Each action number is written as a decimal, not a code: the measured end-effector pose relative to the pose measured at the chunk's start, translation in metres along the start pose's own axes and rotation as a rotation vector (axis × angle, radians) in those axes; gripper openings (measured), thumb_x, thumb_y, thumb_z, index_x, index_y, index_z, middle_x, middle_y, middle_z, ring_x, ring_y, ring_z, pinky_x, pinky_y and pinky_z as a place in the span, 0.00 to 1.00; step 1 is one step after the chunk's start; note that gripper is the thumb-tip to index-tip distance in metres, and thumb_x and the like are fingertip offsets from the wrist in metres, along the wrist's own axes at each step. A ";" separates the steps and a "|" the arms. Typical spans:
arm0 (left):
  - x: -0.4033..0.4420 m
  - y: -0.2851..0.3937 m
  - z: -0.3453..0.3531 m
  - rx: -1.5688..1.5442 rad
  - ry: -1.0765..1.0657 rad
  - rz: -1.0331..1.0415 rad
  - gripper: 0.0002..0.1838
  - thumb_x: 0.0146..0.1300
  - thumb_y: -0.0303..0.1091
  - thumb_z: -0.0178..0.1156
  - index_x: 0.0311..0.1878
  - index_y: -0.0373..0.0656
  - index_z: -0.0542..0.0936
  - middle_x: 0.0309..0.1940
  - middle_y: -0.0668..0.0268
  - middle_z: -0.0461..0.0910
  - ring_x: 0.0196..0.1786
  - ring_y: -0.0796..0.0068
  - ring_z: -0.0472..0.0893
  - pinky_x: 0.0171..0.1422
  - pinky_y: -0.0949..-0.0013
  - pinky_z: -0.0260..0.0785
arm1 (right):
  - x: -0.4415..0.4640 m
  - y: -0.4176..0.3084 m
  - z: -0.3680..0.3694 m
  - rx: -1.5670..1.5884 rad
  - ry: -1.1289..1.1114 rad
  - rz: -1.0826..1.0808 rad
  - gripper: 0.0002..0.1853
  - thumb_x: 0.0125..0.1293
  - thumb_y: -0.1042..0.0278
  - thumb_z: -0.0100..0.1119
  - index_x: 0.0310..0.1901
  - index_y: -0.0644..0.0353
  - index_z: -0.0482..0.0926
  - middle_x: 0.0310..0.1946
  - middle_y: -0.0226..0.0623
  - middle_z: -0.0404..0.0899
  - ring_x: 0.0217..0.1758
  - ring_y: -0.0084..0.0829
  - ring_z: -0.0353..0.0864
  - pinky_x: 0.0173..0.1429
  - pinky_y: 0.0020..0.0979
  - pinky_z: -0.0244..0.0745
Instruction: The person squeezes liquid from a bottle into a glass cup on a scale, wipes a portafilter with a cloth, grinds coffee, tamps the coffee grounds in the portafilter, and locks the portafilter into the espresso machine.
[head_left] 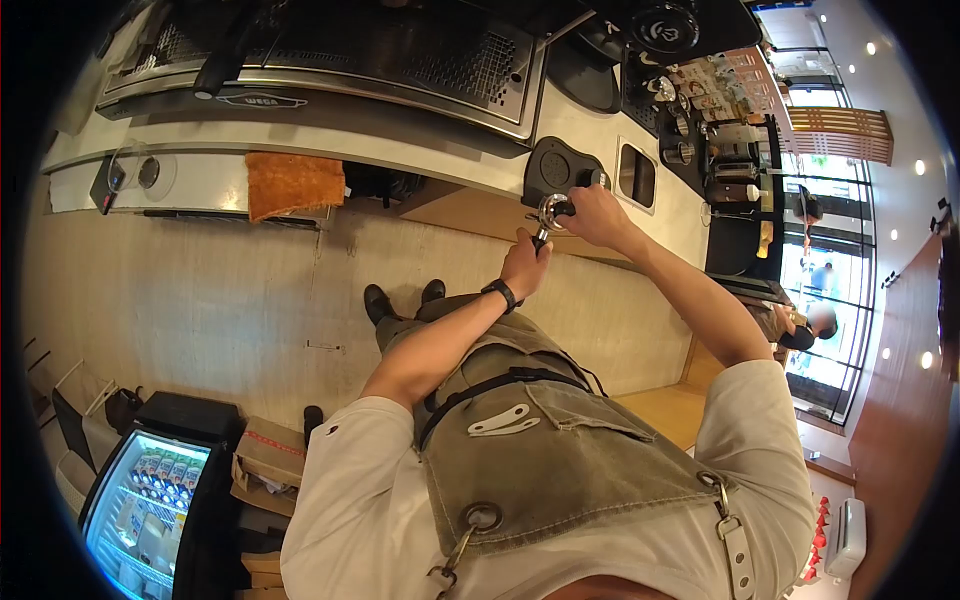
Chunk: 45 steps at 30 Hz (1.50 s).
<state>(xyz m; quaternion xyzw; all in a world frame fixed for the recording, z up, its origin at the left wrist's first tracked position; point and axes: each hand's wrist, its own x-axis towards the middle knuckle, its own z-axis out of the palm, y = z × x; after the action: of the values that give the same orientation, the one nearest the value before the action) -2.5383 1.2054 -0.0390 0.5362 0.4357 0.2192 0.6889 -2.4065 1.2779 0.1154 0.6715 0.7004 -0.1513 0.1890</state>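
Observation:
My left hand (525, 266), with a black watch on the wrist, is closed round the handle of a portafilter (547, 213). Its chrome head is up at the counter's front edge. My right hand (599, 217) is closed on a small tamper (565, 208) with a black handle, held against the portafilter's head. My fingers partly cover the tamper, and the inside of the basket is hidden. Just beyond both hands, a black tamping mat (556, 166) lies on the counter.
An espresso machine (400, 65) stands at the back left of the counter (440, 158). An orange cloth (292, 184) hangs over the counter edge. Right of the mat is a metal sink insert (637, 180). A lit drinks fridge (150, 500) stands lower left; another person (800, 325) is far right.

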 end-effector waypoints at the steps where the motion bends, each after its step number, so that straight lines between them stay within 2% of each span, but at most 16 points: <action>1: 0.000 0.000 0.000 -0.004 0.005 -0.005 0.24 0.76 0.46 0.57 0.52 0.32 0.62 0.32 0.42 0.82 0.36 0.39 0.85 0.40 0.45 0.76 | 0.002 0.002 0.002 0.012 -0.003 -0.001 0.19 0.58 0.59 0.72 0.33 0.73 0.84 0.30 0.61 0.85 0.38 0.59 0.88 0.45 0.51 0.85; 6: -0.001 0.001 0.002 0.021 0.003 -0.010 0.24 0.77 0.46 0.58 0.53 0.33 0.61 0.32 0.42 0.82 0.36 0.38 0.85 0.40 0.44 0.76 | -0.002 0.001 0.005 0.016 0.015 0.015 0.19 0.58 0.59 0.72 0.33 0.73 0.84 0.30 0.61 0.85 0.39 0.60 0.88 0.46 0.50 0.85; 8: -0.001 -0.002 0.004 -0.009 0.012 0.004 0.24 0.76 0.46 0.58 0.52 0.33 0.62 0.31 0.45 0.82 0.35 0.42 0.85 0.39 0.48 0.76 | -0.004 0.001 0.005 -0.007 0.018 0.018 0.20 0.58 0.58 0.72 0.33 0.73 0.84 0.30 0.59 0.86 0.39 0.59 0.88 0.46 0.49 0.85; 11: 0.007 -0.012 0.009 -0.014 0.050 0.055 0.24 0.76 0.46 0.59 0.52 0.33 0.62 0.32 0.44 0.82 0.36 0.41 0.85 0.40 0.46 0.76 | 0.000 0.002 -0.002 -0.070 0.002 0.058 0.26 0.59 0.49 0.72 0.28 0.73 0.85 0.25 0.56 0.84 0.35 0.54 0.88 0.43 0.47 0.84; 14: 0.003 -0.008 0.007 -0.028 0.033 0.032 0.24 0.76 0.46 0.59 0.53 0.34 0.61 0.33 0.43 0.82 0.37 0.39 0.86 0.40 0.45 0.77 | 0.002 -0.003 -0.011 0.002 -0.077 0.169 0.27 0.58 0.45 0.71 0.24 0.70 0.86 0.20 0.49 0.84 0.31 0.47 0.89 0.43 0.44 0.85; 17: 0.006 -0.013 0.009 -0.057 0.020 0.032 0.24 0.75 0.45 0.60 0.53 0.34 0.62 0.34 0.43 0.83 0.38 0.39 0.86 0.41 0.46 0.77 | 0.007 -0.009 -0.022 0.140 -0.228 0.267 0.27 0.57 0.45 0.72 0.27 0.71 0.86 0.25 0.52 0.87 0.36 0.49 0.91 0.49 0.44 0.86; 18: 0.006 -0.011 0.008 -0.068 0.021 0.043 0.24 0.75 0.45 0.60 0.53 0.34 0.62 0.34 0.43 0.83 0.38 0.39 0.86 0.41 0.46 0.77 | 0.009 -0.007 -0.021 0.144 -0.226 0.270 0.27 0.56 0.46 0.71 0.27 0.70 0.87 0.23 0.50 0.86 0.35 0.48 0.91 0.49 0.43 0.86; 21: 0.004 -0.010 0.009 -0.078 0.050 0.045 0.22 0.75 0.43 0.61 0.50 0.33 0.64 0.29 0.51 0.79 0.31 0.49 0.83 0.36 0.51 0.74 | 0.014 -0.002 -0.011 0.138 -0.200 0.262 0.25 0.55 0.46 0.71 0.24 0.68 0.87 0.19 0.47 0.85 0.33 0.46 0.90 0.48 0.42 0.86; 30: 0.005 -0.012 0.011 -0.029 0.062 0.038 0.24 0.75 0.45 0.61 0.49 0.33 0.64 0.30 0.49 0.81 0.33 0.48 0.84 0.39 0.50 0.76 | 0.011 -0.006 -0.008 0.133 -0.199 0.259 0.23 0.54 0.50 0.70 0.26 0.70 0.86 0.19 0.48 0.85 0.32 0.45 0.91 0.46 0.41 0.87; 32: 0.010 -0.018 0.012 -0.019 0.083 0.081 0.24 0.75 0.46 0.61 0.49 0.33 0.64 0.29 0.52 0.80 0.30 0.53 0.84 0.36 0.53 0.76 | 0.013 -0.006 -0.010 0.141 -0.247 0.298 0.22 0.53 0.51 0.70 0.27 0.69 0.86 0.19 0.47 0.85 0.32 0.44 0.91 0.45 0.40 0.87; 35: 0.008 -0.012 0.007 -0.108 0.020 0.042 0.24 0.74 0.47 0.62 0.48 0.33 0.66 0.27 0.58 0.79 0.25 0.63 0.83 0.30 0.58 0.75 | -0.002 -0.005 -0.011 0.147 -0.131 0.244 0.19 0.52 0.54 0.71 0.29 0.67 0.86 0.17 0.43 0.84 0.29 0.42 0.91 0.45 0.39 0.87; 38: 0.008 -0.011 -0.002 -0.129 -0.029 0.041 0.23 0.74 0.48 0.62 0.45 0.35 0.67 0.26 0.62 0.78 0.21 0.71 0.80 0.25 0.64 0.73 | -0.019 0.005 -0.014 0.212 0.258 0.144 0.18 0.52 0.56 0.72 0.32 0.66 0.87 0.22 0.47 0.86 0.32 0.44 0.91 0.47 0.39 0.86; 39: 0.008 -0.013 -0.003 -0.120 -0.034 0.054 0.23 0.74 0.48 0.63 0.43 0.35 0.68 0.25 0.64 0.77 0.20 0.73 0.79 0.24 0.66 0.72 | -0.024 0.005 -0.024 0.289 0.217 0.201 0.18 0.52 0.57 0.72 0.34 0.66 0.87 0.25 0.50 0.87 0.35 0.46 0.91 0.48 0.40 0.86; 41: 0.000 -0.010 -0.010 -0.051 -0.042 0.041 0.23 0.74 0.48 0.63 0.43 0.34 0.69 0.24 0.60 0.79 0.22 0.67 0.82 0.26 0.63 0.74 | -0.025 0.007 -0.056 0.447 0.135 0.300 0.18 0.52 0.59 0.72 0.38 0.67 0.86 0.31 0.55 0.88 0.41 0.50 0.91 0.51 0.42 0.86; 42: -0.003 -0.005 -0.015 -0.017 -0.037 0.037 0.24 0.74 0.49 0.63 0.43 0.34 0.69 0.23 0.58 0.79 0.22 0.64 0.83 0.27 0.61 0.75 | -0.015 0.016 -0.054 0.401 0.189 0.274 0.19 0.52 0.60 0.72 0.39 0.67 0.86 0.35 0.57 0.87 0.44 0.51 0.90 0.52 0.44 0.85; 45: -0.036 -0.007 -0.033 -0.060 -0.062 0.048 0.22 0.75 0.48 0.62 0.43 0.36 0.69 0.21 0.61 0.78 0.21 0.68 0.82 0.26 0.64 0.74 | 0.043 0.051 -0.009 0.299 0.323 0.229 0.21 0.53 0.61 0.72 0.45 0.67 0.84 0.42 0.61 0.86 0.51 0.56 0.88 0.55 0.47 0.85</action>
<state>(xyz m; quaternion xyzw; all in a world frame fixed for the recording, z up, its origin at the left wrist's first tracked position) -2.5857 1.1935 -0.0341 0.5322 0.3941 0.2319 0.7125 -2.3578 1.3228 0.1051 0.7826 0.6104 -0.1217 -0.0110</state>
